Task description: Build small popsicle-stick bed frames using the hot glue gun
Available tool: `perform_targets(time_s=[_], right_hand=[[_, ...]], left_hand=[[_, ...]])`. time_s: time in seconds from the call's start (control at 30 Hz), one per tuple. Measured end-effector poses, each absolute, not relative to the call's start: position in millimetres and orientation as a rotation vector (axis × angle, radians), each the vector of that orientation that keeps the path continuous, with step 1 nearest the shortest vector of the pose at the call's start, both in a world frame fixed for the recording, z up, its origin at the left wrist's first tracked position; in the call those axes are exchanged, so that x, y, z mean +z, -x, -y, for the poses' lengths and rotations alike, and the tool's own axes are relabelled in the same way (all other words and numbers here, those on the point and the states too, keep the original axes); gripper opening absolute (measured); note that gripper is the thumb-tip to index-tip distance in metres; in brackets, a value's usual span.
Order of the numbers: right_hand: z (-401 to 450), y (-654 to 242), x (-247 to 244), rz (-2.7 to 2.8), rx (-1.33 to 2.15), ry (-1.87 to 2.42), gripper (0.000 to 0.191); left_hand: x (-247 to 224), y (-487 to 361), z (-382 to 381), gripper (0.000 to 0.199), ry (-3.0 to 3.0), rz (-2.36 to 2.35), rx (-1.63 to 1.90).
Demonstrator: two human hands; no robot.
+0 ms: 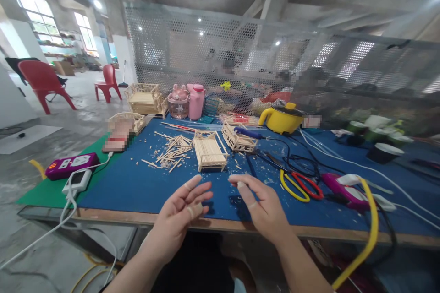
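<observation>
Above the front of the blue table mat, my left hand (184,206) is open, its fingers apart and nothing in it. Thumb and forefinger meet in a pinch on my right hand (264,203); whatever lies between their tips is too small to make out. Pale tape wraps some fingers. Just beyond both hands, touched by neither, stands a small bed-like frame (210,151) built of thin wooden sticks. A heap of loose wooden sticks (177,149) lies to its left. Behind it on the right sits a second stick frame (239,137), with a blue-handled tool (247,132) resting across it.
Scissors (302,185) with yellow and red handles lie right, near cables and a purple power strip (347,190). A yellow electric pot (283,119), a pink bottle (196,103) and more stick frames (144,98) stand behind. Left are a phone (118,135) and another purple power strip (72,166).
</observation>
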State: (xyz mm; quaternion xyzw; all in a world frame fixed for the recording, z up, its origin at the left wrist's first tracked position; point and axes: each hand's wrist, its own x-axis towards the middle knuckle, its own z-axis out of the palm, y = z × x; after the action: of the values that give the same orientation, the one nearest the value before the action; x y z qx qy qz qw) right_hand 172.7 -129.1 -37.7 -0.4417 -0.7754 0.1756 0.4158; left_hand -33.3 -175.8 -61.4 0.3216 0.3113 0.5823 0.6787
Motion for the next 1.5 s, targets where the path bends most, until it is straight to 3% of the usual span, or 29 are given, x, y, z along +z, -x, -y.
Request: perform_targets(time_s=[0.2,0.43,0.53,0.7,0.8,0.97,1.07,1.13,1.23,1.33,1.5], right_hand=[[153.2,-134.5,-53.2,1.903,0.277,0.759,0.031],[171.9,-127.0,-53.9,1.708,0.977,0.776,0.026],[167.6,-126.4,-50.1,1.54,1.078,0.82,0.018],[145.6,-143.8,-47.7,0.898,1.073,0.808,0.036],[142.0,-152.6,-47.9,1.013,0.948,0.99,0.037],[153.6,-140.9,-45.7,1.61,1.047,1.063,0.021],[150.8,-139.3,-43.8,1.326,0.949,1.01,0.027],[146.2,-142.2,-44.5,1.0,0.872,0.946,0.02],[146.0,-140.9,-50.7,1.012,0.908,0.928,0.052],[156.9,-126.2,-60.5,1.273,1.17,0.929,0.035],[178.1,-89.2,-66.7,1.343,1.268,0.644,0.039]], left_hand=[[-65.5,15.1,179.5,0.053,-0.625,-0.4,1.283],[-76.6,11.8,178.8,0.078,-1.074,-0.711,1.41],[-78.2,12.7,178.2,0.075,-1.093,-0.753,1.398],[-77.1,15.2,175.2,0.06,-1.056,-0.862,1.445],[-76.9,14.3,173.5,0.06,-1.083,-0.925,1.502],[-81.4,11.6,173.4,0.063,-1.323,-1.058,1.553],[-83.6,14.2,172.0,0.061,-1.361,-1.086,1.56],[-82.2,16.9,169.7,0.06,-1.272,-1.071,1.578],[-76.4,18.8,166.5,0.062,-0.988,-0.896,1.521],[-72.3,15.0,166.2,0.071,-0.75,-0.638,1.376],[-76.3,2.8,169.9,0.08,-0.707,-0.599,1.319]])
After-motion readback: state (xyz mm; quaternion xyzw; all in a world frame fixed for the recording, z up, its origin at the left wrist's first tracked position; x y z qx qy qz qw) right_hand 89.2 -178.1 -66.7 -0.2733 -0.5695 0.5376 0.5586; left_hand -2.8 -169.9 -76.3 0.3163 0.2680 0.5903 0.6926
